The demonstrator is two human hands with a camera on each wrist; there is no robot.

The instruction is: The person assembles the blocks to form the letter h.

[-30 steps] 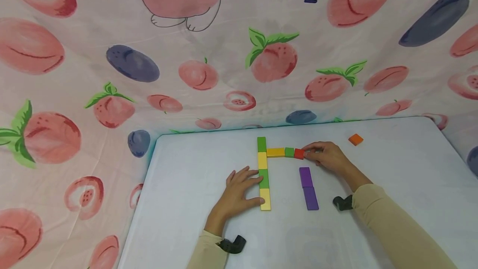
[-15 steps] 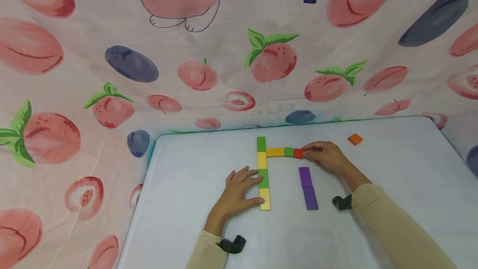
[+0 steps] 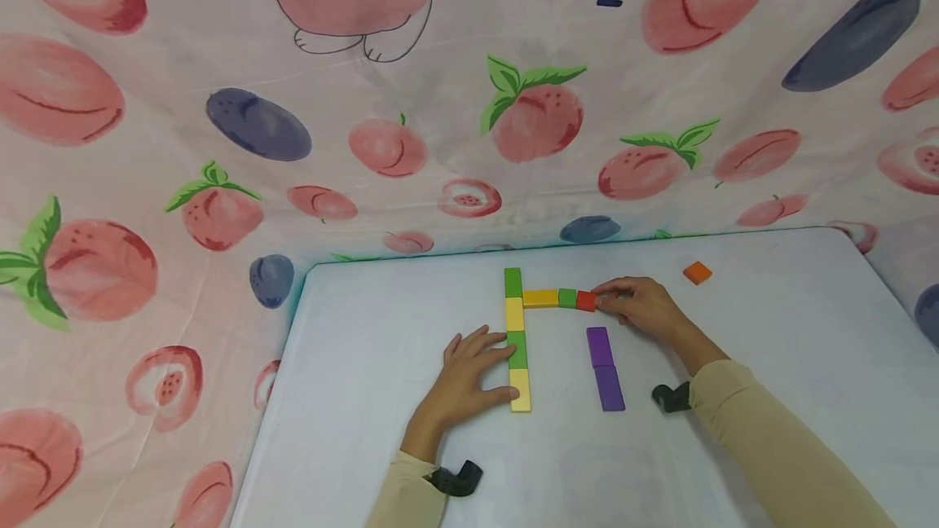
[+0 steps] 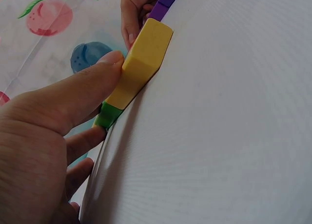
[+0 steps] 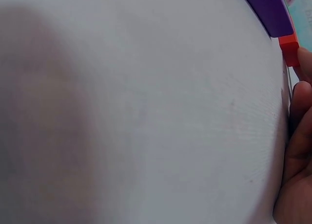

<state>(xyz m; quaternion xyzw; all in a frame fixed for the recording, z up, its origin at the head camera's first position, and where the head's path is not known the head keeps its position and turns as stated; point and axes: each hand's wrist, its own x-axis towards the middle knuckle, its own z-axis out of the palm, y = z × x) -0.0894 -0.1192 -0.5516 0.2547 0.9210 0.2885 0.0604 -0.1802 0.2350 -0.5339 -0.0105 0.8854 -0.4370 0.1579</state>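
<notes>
In the head view, a column of green and yellow blocks stands end to end on the white table. My left hand [image 3: 469, 377] rests along its left side, thumb on the lowest yellow block [image 3: 520, 398] and fingers at the green block [image 3: 517, 357] above. The left wrist view shows the thumb against that yellow block [image 4: 141, 63]. From the column a row runs right: a yellow block [image 3: 540, 298], a small green block [image 3: 567, 298] and a red block [image 3: 586, 301]. My right hand [image 3: 645, 308] touches the red block's right end with its fingertips. Its other fingers bend underneath.
Two purple blocks [image 3: 600, 347] lie end to end below the row, slightly tilted. An orange block [image 3: 697, 272] lies alone near the back right. A fruit-printed cloth [image 3: 411, 210] hangs behind the table [image 3: 352, 365]. Dark wrist-worn pieces [image 3: 458, 479] stick out by both sleeves.
</notes>
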